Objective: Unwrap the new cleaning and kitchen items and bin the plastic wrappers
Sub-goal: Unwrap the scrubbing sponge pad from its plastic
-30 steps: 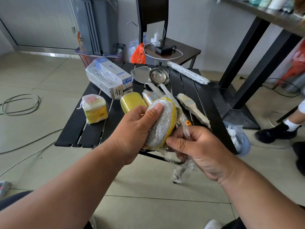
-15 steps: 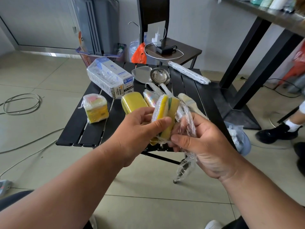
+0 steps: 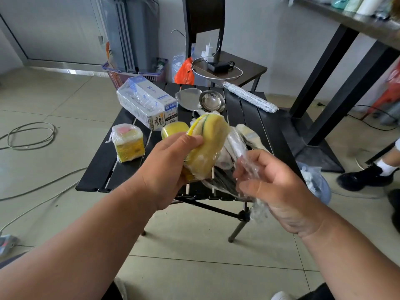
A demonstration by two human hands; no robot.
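Item: sponge pack (image 3: pixel 206 146). We record a stack of oval yellow scouring pads, spongy and matt, with a thin dark green layer showing at the upper edge, lifted above the near half of the bench (image 3: pixel 270 135). Clear plastic wrapper (image 3: pixel 234 148), thin, glossy and heavily crinkled, trails off the pack's right side and lower edge.

Hands: our left hand (image 3: pixel 167 167) grips the pack from the left, thumb curled across its yellow face. Our right hand (image 3: pixel 279 187) sits just right of the pack, apart from the sponge itself, fingers curled and pinching the loose wrapper, which stretches between the two hands and hangs below the right palm.

Bench: black, slatted, on folding legs. We list on it:
- a second yellow sponge (image 3: pixel 174 129), rounded, lying just behind the left hand;
- a small block of yellow and pink sponges (image 3: pixel 127 142) in wrinkled clear film, near the left edge;
- a rectangular white and blue box (image 3: pixel 147 105) under shiny shrink film, at the far left;
- a metal ladle (image 3: pixel 211 101) with a polished round bowl, and beside it a flat metal spatula (image 3: pixel 187 98);
- a long narrow wrapped roll (image 3: pixel 250 96), lying across the far right corner;
- a pale bristle brush (image 3: pixel 249 135) in clear film, partly hidden behind the wrapper.

Floor: pale tiles, with a coiled grey cable (image 3: pixel 30 135) to the left.
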